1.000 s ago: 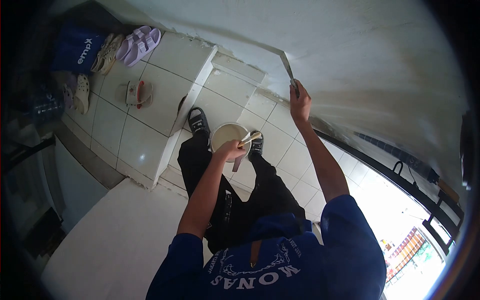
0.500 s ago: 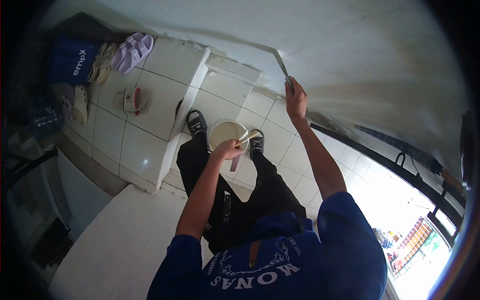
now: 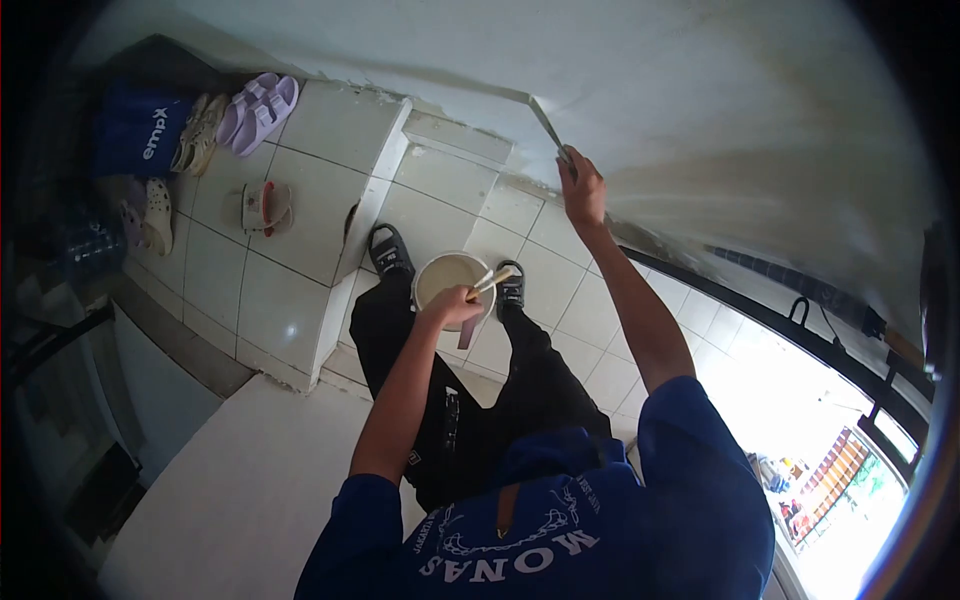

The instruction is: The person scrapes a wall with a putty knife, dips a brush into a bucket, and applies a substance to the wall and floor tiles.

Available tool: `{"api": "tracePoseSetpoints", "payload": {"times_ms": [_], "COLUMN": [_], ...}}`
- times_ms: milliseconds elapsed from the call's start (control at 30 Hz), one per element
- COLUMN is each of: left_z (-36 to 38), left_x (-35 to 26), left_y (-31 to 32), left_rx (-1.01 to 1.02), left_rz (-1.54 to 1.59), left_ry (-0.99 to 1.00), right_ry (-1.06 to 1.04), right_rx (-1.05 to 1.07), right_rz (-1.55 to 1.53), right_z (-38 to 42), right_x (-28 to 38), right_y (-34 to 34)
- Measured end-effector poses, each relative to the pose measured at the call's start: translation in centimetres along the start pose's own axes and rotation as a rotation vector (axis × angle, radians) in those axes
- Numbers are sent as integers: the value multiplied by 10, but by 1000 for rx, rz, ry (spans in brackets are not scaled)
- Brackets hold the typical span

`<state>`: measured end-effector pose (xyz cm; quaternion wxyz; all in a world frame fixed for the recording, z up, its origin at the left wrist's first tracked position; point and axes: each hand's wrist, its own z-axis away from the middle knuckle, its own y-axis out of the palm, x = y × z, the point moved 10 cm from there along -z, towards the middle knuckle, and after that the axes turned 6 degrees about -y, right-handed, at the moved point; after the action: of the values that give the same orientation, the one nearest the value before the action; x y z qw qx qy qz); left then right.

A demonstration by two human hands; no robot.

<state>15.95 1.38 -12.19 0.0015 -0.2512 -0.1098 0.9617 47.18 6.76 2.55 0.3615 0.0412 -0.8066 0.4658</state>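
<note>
My right hand (image 3: 582, 190) is raised to the wall, its fingers closed round the end of a long, thin flat scraper blade (image 3: 545, 122). The blade shows nearly edge-on, with its far end at the wall surface. Lower down, my left hand (image 3: 452, 306) grips a putty knife with a pale wooden handle (image 3: 502, 273), held above a white bucket (image 3: 430, 268). A flat brown strip (image 3: 467, 333) sticks out below that hand. Pale material shows inside the bucket, which stands on the floor between my feet.
The pale wall (image 3: 700, 110) has patchy, smeared areas. To the left, a raised tiled step (image 3: 290, 255) carries a small container with an orange rim (image 3: 268, 208), lilac sandals (image 3: 262, 112), clogs (image 3: 158, 215) and a blue bag (image 3: 130, 130). A dark metal rail (image 3: 740, 295) runs at the right.
My right hand and the blade have shifted slightly left along the wall. The left hand stays over the bucket, and the whole view has moved a little.
</note>
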Motion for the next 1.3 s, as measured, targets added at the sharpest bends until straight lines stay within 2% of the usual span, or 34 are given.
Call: {"api": "tracePoseSetpoints", "payload": {"times_ms": [67, 100, 167, 200, 300, 500, 633, 733, 767, 900, 1000, 1067, 1133, 1267, 1300], "left_z": [8, 8, -1, 1, 9, 1, -1, 1, 4, 5, -6, -10, -11, 26, 29], "left_x": [5, 3, 5, 2, -4, 3, -6, -7, -8, -6, -9, -11, -11, -44, -49], "left_y": [6, 1, -1, 5, 4, -7, -6, -4, -9, -18, -15, -13, -14, -39, -43], "left_rx": [-4, -15, -73, -29, 28, -14, -6, 32, 12, -49, -40, -54, -56, -118, -148], "left_rz": [-21, -38, -44, -35, -26, -22, -7, -6, -8, 26, 72, 164, 197, 188, 205], "left_ry": [-18, -27, 21, 13, -7, -8, -5, -50, -43, 1, 88, 164, 191, 214, 248], "right_ry": [54, -16, -98, -125, -74, -15, 45, -40, 63, 175, 98, 169, 36, 58, 128], "right_rx": [3, -67, -18, 16, 60, -89, 14, -44, 10, -86, -18, 365, 558, 669, 682], "right_rz": [-32, -36, -12, 6, -74, -40, -28, -64, -40, -20, 50, 64, 25, 35, 66], "right_z": [12, 11, -18, -22, -34, 13, -5, -10, -2, 27, 19, 17, 28, 84, 104], "right_x": [-2, -4, 10, 18, 47, 14, 19, 35, 23, -2, -6, -13, -1, -9, -16], "right_y": [-10, -9, 13, 21, 31, -16, 5, 11, 13, -17, -16, 12, 20, -21, -39]}}
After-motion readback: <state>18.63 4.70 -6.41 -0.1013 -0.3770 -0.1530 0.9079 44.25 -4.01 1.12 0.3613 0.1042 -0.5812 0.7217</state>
